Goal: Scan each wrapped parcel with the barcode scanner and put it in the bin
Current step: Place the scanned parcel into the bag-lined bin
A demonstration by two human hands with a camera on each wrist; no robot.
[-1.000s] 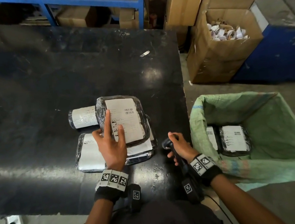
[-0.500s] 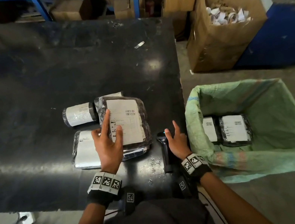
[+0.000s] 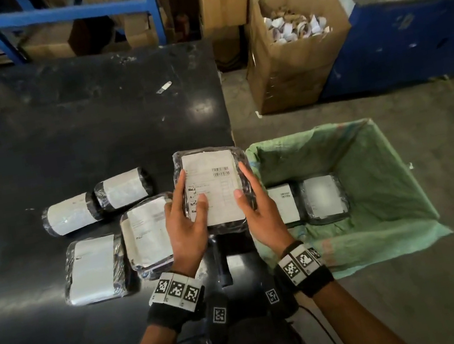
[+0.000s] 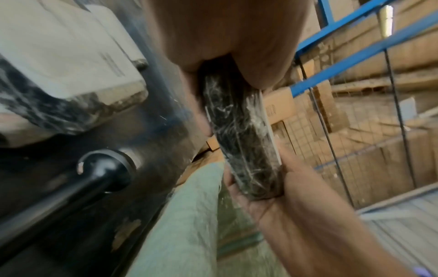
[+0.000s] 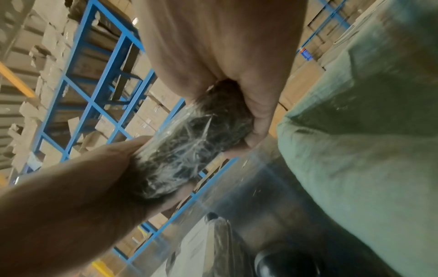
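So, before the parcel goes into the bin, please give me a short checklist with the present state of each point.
1. Parcel held by both hands, left hand and right hand: ok.
2. Label faces up: ok.
3. Scanned already: cannot tell.
4. Scanner lies on the table, clear of the hands: ok.
5. Bin open, with room beside its two parcels: ok.
6. Parcel over the bin: not ok, mostly over the table edge.

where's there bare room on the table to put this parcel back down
The whole far half of the table, beyond the two rolls, lies bare except a small scrap. The left end is bare too. It is crowded near you: flat parcels side by side, the scanner beneath your hands.
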